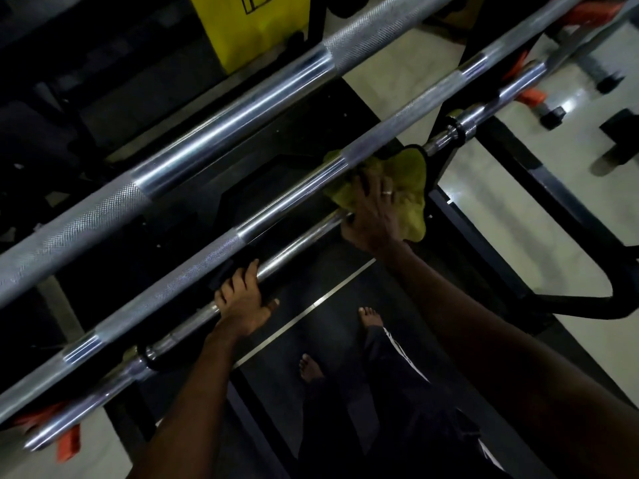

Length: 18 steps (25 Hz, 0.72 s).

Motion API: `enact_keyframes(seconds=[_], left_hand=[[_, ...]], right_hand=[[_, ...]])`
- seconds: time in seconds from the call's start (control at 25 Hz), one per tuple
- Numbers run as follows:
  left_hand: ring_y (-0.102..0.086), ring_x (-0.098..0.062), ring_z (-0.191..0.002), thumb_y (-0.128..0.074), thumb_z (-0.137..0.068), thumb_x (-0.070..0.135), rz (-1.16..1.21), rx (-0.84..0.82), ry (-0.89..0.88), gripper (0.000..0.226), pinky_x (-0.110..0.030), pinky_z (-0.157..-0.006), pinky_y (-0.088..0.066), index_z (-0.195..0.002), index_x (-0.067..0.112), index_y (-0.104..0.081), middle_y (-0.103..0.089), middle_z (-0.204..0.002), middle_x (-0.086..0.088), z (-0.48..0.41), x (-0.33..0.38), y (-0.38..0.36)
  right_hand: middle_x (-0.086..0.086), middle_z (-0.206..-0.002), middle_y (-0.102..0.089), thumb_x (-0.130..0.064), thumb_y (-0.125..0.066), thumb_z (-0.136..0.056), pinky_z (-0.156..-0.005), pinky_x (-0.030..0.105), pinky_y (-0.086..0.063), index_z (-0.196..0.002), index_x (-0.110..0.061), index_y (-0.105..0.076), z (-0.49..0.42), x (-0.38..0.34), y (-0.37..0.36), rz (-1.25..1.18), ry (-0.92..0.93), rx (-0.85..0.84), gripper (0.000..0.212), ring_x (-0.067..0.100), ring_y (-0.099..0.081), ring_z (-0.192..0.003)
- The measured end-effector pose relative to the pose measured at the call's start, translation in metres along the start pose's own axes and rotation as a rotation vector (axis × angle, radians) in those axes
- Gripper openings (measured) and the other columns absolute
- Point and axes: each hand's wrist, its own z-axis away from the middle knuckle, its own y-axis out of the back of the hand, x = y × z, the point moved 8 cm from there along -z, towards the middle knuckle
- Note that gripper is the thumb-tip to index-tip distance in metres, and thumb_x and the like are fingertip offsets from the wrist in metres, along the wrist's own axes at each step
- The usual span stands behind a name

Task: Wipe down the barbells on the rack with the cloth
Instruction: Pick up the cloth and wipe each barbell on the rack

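Observation:
Three steel barbells run diagonally across the head view on a black rack. The nearest, thinnest barbell (297, 243) lies lowest. My left hand (242, 299) grips it from above, fingers curled over the shaft. My right hand (373, 209) grips a yellow-green cloth (411, 188) wrapped round the same bar, further up to the right. The cloth hides that stretch of the bar. The middle barbell (214, 250) passes just above both hands and covers part of the cloth. The thickest barbell (221, 133) lies beyond it.
The black rack frame (511, 267) stands at the right over pale floor. Orange clips (65, 444) sit at the bar ends lower left and upper right. A yellow object (249, 29) is at the top. My bare feet (370, 316) stand on a dark mat below.

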Motion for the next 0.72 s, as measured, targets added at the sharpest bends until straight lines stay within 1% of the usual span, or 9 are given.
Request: enact_keyframes(seconds=[0.12, 0.2, 0.24, 0.32, 0.36, 0.4, 0.52, 0.6, 0.72], left_hand=[[-0.025, -0.039, -0.135, -0.065, -0.08, 0.058, -0.008, 0.026, -0.005, 0.101, -0.052, -0.112, -0.018, -0.154, 0.028, -0.001, -0.018, -0.155, -0.01, 0.0, 0.0, 0.0], [-0.025, -0.04, -0.136, -0.065, -0.081, 0.056, 0.001, 0.021, -0.005, 0.1, -0.051, -0.112, -0.016, -0.154, 0.028, -0.002, -0.019, -0.154, -0.011, 0.001, 0.0, 0.0], [-0.024, -0.04, -0.136, -0.065, -0.082, 0.054, 0.006, 0.017, 0.0, 0.099, -0.051, -0.113, -0.015, -0.154, 0.028, -0.002, -0.019, -0.154, -0.012, 0.0, -0.001, 0.001], [-0.024, -0.04, -0.136, -0.066, -0.081, 0.053, 0.02, 0.015, 0.003, 0.099, -0.052, -0.113, -0.015, -0.154, 0.029, -0.004, -0.02, -0.154, -0.012, 0.0, -0.001, 0.001], [-0.025, -0.04, -0.136, -0.067, -0.08, 0.053, 0.024, 0.026, 0.001, 0.099, -0.053, -0.113, -0.015, -0.154, 0.029, -0.005, -0.021, -0.154, -0.012, 0.0, -0.001, 0.001], [-0.025, -0.04, -0.136, -0.068, -0.079, 0.053, 0.025, 0.037, -0.003, 0.1, -0.053, -0.113, -0.015, -0.153, 0.029, -0.006, -0.021, -0.154, -0.012, 0.0, -0.002, 0.0], [-0.025, -0.041, -0.135, -0.071, -0.077, 0.053, 0.045, 0.036, -0.012, 0.102, -0.055, -0.112, -0.016, -0.153, 0.028, -0.008, -0.02, -0.154, -0.012, 0.001, -0.001, -0.001], [-0.023, -0.041, -0.136, -0.071, -0.077, 0.052, 0.044, 0.025, -0.018, 0.103, -0.056, -0.112, -0.016, -0.153, 0.029, -0.006, -0.019, -0.155, -0.012, 0.001, 0.0, 0.0], [-0.022, -0.041, -0.137, -0.071, -0.078, 0.05, 0.059, -0.008, -0.013, 0.102, -0.056, -0.113, -0.014, -0.153, 0.03, -0.005, -0.019, -0.155, -0.013, 0.001, -0.001, 0.001]], right_hand=[[0.011, -0.147, -0.049, -0.042, -0.053, -0.081, -0.107, 0.05, -0.036, -0.142, -0.013, -0.052, 0.013, -0.026, -0.005, 0.067, 0.224, -0.047, 0.067, 0.037, -0.044, -0.134], [0.0, -0.145, -0.052, -0.042, -0.052, -0.092, -0.109, 0.051, -0.031, -0.133, -0.032, -0.06, -0.01, -0.005, 0.007, 0.051, 0.259, -0.017, 0.044, 0.032, -0.047, -0.133], [-0.005, -0.146, -0.051, -0.051, -0.049, -0.095, -0.111, 0.052, -0.026, -0.13, -0.04, -0.06, -0.025, 0.011, 0.013, 0.081, 0.232, 0.011, 0.039, 0.03, -0.043, -0.136], [-0.002, -0.149, -0.044, -0.077, -0.033, -0.091, -0.113, 0.063, -0.02, -0.136, -0.042, -0.051, -0.05, 0.048, 0.014, 0.152, 0.128, -0.021, 0.059, 0.032, -0.033, -0.141], [0.002, -0.151, -0.04, -0.082, -0.029, -0.088, -0.112, 0.067, -0.02, -0.138, -0.039, -0.046, -0.056, 0.061, 0.008, 0.13, 0.065, -0.042, 0.068, 0.035, -0.03, -0.141], [0.006, -0.151, -0.037, -0.082, -0.033, -0.086, -0.111, 0.069, -0.021, -0.139, -0.034, -0.043, -0.057, 0.064, 0.005, 0.08, -0.001, -0.044, 0.072, 0.038, -0.03, -0.14], [0.014, -0.149, -0.037, -0.074, -0.046, -0.084, -0.099, 0.063, -0.041, -0.139, -0.021, -0.039, -0.034, 0.039, -0.003, -0.037, -0.132, -0.02, 0.077, 0.044, -0.043, -0.128], [0.015, -0.146, -0.039, -0.069, -0.052, -0.084, -0.094, 0.058, -0.044, -0.137, -0.021, -0.042, -0.001, -0.005, -0.021, -0.048, -0.069, -0.019, 0.072, 0.045, -0.051, -0.119], [0.012, -0.148, -0.039, -0.064, -0.057, -0.086, -0.097, 0.058, -0.04, -0.135, -0.028, -0.048, 0.039, -0.06, -0.047, -0.053, 0.144, -0.132, 0.062, 0.044, -0.051, -0.12]])
